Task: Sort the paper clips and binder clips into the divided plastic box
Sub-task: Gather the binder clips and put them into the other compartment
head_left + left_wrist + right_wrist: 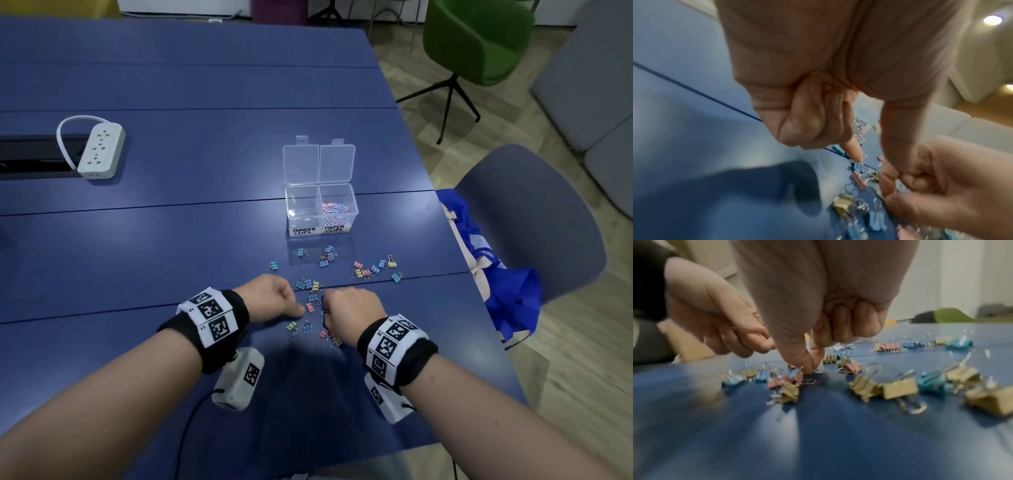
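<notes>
Binder clips (375, 269) scattered before open box (321, 209); paper clips (335, 210) inside.

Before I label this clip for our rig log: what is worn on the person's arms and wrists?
Bare forearms, no sleeves. Each wrist carries a black band wrapped with white panels printed with black square code markers. A pale grey box with its own marker hangs under each wrist; a black cable trails from the left one.

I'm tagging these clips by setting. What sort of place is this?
Probably an office or meeting room: a long blue table with a white power strip by a cable slot, and a green chair and a grey chair beside it.
</notes>
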